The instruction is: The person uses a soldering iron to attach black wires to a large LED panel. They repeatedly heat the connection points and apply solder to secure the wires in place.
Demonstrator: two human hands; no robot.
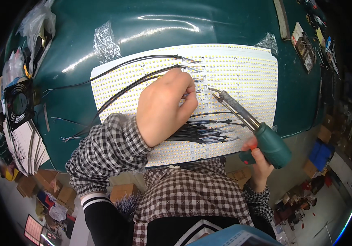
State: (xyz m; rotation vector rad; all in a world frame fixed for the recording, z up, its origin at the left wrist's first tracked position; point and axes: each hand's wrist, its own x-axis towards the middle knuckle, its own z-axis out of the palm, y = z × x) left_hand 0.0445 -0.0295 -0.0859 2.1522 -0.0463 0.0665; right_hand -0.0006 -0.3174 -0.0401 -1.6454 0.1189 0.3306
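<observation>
A white LED panel (249,74) with rows of small yellow chips lies before me. Over its middle, my left hand (163,102) is closed in a pinch on a wire, mostly hidden by the fingers. My right hand (260,164) grips the handle of a green soldering gun (272,143). Its metal tip points up and left, just right of my left fingertips; whether it touches the panel I cannot tell. Black cables (131,63) run from the left to the panel's middle, their thin ends spread there. A bundle of black wires (200,133) lies on the panel's near part.
Green covering (73,24) surrounds the panel. Clear tape pieces (106,41) lie at its far corners. At left stand a black fan (19,102), stacked white sheets (26,143) and plastic bags (40,20). Loose tools and scraps (305,47) lie far right; cardboard boxes are around.
</observation>
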